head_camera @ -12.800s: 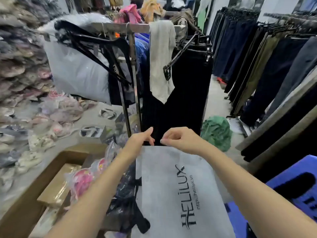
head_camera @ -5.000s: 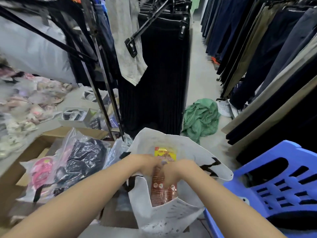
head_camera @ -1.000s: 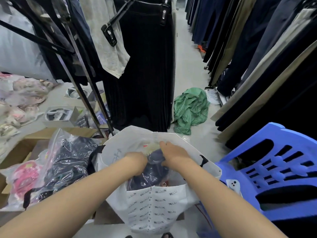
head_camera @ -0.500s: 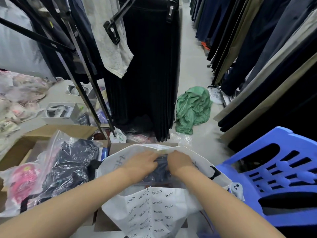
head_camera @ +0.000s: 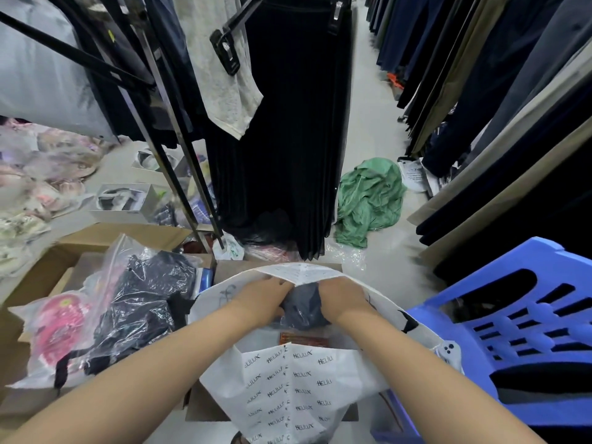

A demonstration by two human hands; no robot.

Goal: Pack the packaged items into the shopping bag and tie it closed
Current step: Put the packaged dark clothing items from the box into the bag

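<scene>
**Item:** dark packet, a folded dark garment in clear film.

**Location:** in the mouth of the shopping bag, between the two hands, its far edge tucked under the bag's far rim.

**Grip:** the left hand is curled on the packet's left side and the right hand on its right side. The fingertips are hidden, so how far they wrap round cannot be told.

**Handling (judged):** light, soft and easily squashed, not fragile. The film looks slick and may slide under the palms. Best held by its two sides, as here, and pressed down into the bag.

**Container 1:** shopping bag, white printed cloth with thin, floppy walls, its mouth open around the grip. Contents: the dark packet and, just beneath the grip on the person's side, a red packet lying flat.

**Container 2:** cardboard box, left of the grip, flaps open. Lying across its top are a black packet and a pink packet, both in clear film and not yet packed.

**Beside:** blue chair, right of the grip, close against the bag.

**Status (judged):** packing partly done, tying not begun.
</scene>
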